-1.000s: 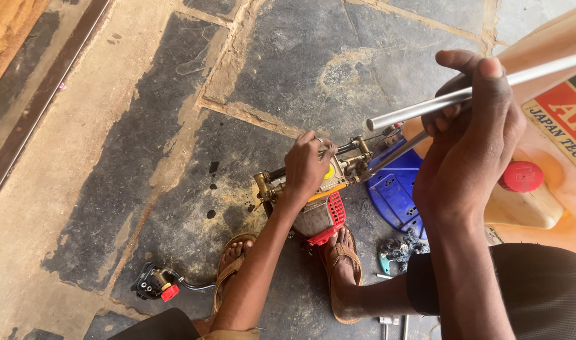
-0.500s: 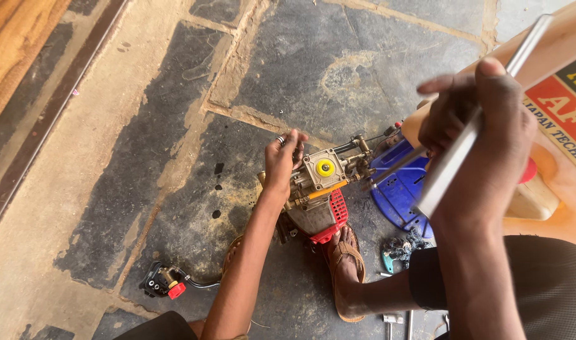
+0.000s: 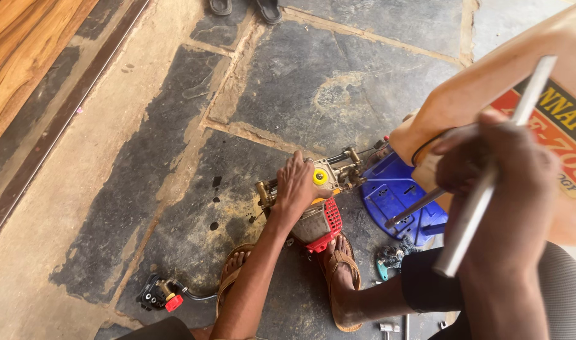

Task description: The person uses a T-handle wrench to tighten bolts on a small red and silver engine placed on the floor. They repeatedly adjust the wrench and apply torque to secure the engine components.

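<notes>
A small engine [image 3: 318, 217] with a red guard and a yellow cap stands on the stone floor between my two sandalled feet. My left hand [image 3: 297, 187] rests on top of it, fingers wrapped over the brass fittings. Close to the camera, my right hand [image 3: 499, 182] grips a long silver metal tube [image 3: 489, 182] that slants from upper right to lower left. A second thinner metal rod [image 3: 414, 209] sticks out below that hand toward the blue part.
A large orange-white plastic tank [image 3: 521, 82] stands at right, above a blue plastic base [image 3: 395, 195]. A black throttle switch with a red button [image 3: 164, 294] lies lower left. Small tools [image 3: 388, 258] lie by my right foot. Someone's sandals [image 3: 247, 7] show at top.
My right hand has swung the silver tube from nearly level to steeply slanted and come closer to the camera. My left hand stays on the engine's top.
</notes>
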Tool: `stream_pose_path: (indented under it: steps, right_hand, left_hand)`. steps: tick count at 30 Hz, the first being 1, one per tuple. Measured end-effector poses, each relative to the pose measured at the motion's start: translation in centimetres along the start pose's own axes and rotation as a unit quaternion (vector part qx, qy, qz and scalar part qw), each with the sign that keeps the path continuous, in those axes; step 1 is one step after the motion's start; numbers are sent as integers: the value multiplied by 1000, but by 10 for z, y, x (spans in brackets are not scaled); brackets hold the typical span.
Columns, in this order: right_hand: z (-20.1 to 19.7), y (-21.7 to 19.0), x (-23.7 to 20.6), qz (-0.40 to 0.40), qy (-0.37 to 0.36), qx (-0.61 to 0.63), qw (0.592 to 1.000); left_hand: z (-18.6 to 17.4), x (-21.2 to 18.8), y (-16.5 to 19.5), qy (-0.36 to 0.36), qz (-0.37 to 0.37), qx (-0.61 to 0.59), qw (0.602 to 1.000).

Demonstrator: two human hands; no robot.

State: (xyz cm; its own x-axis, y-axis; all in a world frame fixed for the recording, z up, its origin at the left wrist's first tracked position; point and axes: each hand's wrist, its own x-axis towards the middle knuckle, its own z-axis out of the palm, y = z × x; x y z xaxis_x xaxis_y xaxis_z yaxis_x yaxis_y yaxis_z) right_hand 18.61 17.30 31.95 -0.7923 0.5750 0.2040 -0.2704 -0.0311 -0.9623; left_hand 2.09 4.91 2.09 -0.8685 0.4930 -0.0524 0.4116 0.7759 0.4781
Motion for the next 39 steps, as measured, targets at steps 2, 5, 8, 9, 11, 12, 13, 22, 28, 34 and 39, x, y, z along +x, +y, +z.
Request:
stream_pose_path:
  steps: [2,5,8,9,11,12,13,22,28,34,39]
  right_hand:
    - [2,2,-2,21,-7,-28,999]
    - [2,7,-5,56,-17,-57,997]
    - [2,15,-9,109,-35,-106,988]
    - [3,19,-11,127,-43,-94,986]
    - [3,26,-12,154,-45,-86,983]
    - [3,29,-13,165,-37,-91,981]
    - [3,30,-14,179,-27,-96,979]
    - [-16,24,-3,167,-16,6,986]
    - [-16,23,-1,152,-31,-68,986]
    - [-16,25,-2,164,-30,-67,984]
    - [-16,30,-2,166,-28,-25,985]
  left_hand:
    - [4,1,-2,31,21,19,999]
    - [7,2,-4,61,48,51,996]
    - [5,3,-5,31,48,37,998]
    - [4,2,-5,39,54,39,997]
    - [1,3,-5,55,66,45,995]
    - [0,2,-5,50,64,46,996]
    - [-1,2,-5,43,63,46,996]
    - [-4,-4,-3,50,70,44,995]
    - [-1,-3,-7,62,80,49,994]
    - [0,-8,-6,90,99,42,990]
    - [-18,-9,-3,71,54,-38,995]
